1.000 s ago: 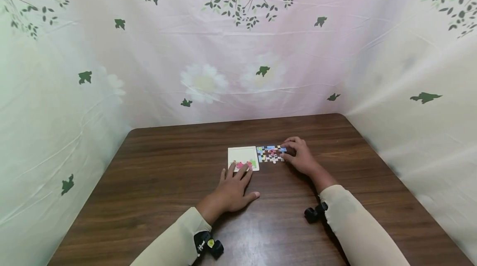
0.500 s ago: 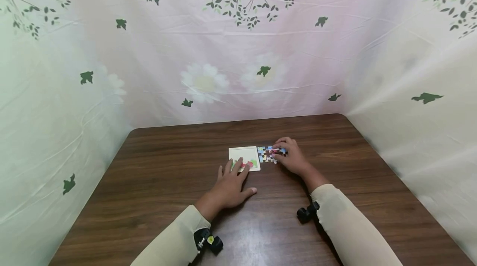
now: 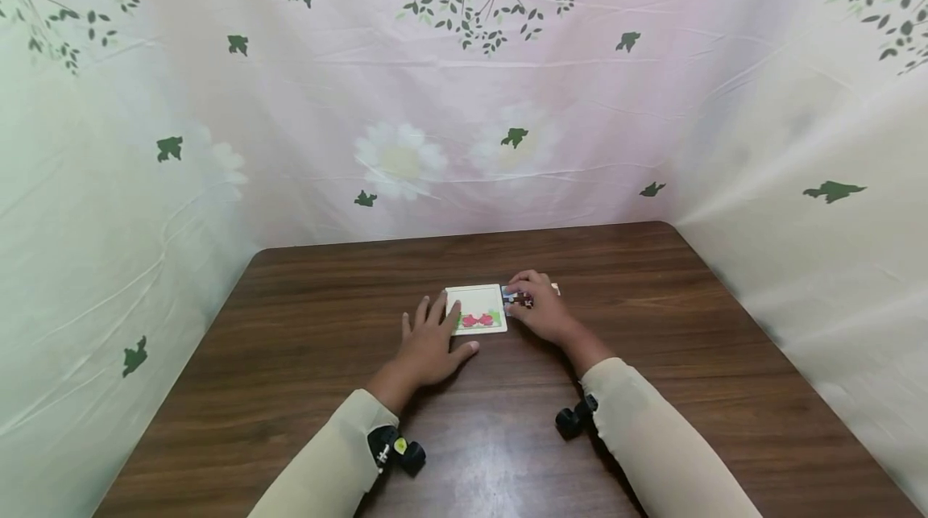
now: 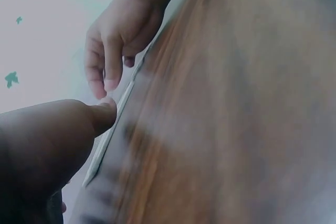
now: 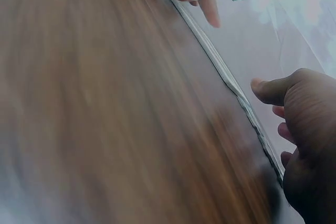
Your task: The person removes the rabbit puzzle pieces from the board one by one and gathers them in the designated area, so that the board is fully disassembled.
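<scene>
A square white puzzle board [image 3: 474, 299] with a red and green print along its lower part lies on the table. My left hand [image 3: 428, 350] is at its left edge, fingers spread, fingertips overlapping the board's rim. Beside the board's right edge lies a patch of jigsaw pieces [image 3: 520, 300], mostly covered by my right hand [image 3: 542, 312]. The thumb and fingers of that hand arch over the pieces with a gap between them, and no piece shows lifted in it. In the right wrist view the thumb [image 5: 270, 92] is close over the jigsaw pieces [image 5: 257, 129], seen edge-on.
The brown wooden table [image 3: 326, 325] reaches back to a pale curtain [image 3: 435, 83] printed with leaves, birds and flowers. Further curtains hang at both sides. A small black camera [image 3: 413, 457] sits on the left wrist and another camera [image 3: 569, 423] on the right.
My right hand has slid left across the jigsaw pieces to the board's right edge. My left hand has shifted left, uncovering the red print on the board.
</scene>
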`<action>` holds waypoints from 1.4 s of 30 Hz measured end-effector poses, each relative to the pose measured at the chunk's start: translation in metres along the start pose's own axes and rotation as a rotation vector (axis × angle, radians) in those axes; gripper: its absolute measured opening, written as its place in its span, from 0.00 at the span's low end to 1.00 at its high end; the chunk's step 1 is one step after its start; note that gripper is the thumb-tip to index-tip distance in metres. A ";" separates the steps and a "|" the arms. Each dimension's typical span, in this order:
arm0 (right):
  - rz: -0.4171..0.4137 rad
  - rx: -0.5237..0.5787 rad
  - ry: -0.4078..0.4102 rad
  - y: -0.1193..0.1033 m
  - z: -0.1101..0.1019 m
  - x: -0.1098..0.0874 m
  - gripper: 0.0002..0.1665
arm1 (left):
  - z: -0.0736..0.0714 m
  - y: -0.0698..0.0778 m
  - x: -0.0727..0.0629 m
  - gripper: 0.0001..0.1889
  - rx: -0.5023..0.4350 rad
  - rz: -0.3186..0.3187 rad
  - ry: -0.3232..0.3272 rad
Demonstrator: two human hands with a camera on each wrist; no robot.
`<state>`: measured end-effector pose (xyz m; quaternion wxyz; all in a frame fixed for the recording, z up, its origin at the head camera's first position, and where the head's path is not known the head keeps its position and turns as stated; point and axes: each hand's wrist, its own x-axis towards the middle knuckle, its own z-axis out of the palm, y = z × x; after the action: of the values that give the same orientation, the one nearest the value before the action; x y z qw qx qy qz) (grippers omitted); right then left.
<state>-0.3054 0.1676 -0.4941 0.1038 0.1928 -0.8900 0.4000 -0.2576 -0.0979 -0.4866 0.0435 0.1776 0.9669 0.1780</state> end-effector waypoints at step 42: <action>-0.021 -0.163 -0.192 -0.044 0.043 0.015 0.10 | 0.004 -0.023 0.011 0.37 -0.009 -0.046 0.034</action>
<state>-0.3014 0.1051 -0.4878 0.0377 0.2307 -0.9232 0.3050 -0.2745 -0.1126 -0.4986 0.0321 0.1519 0.9705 0.1842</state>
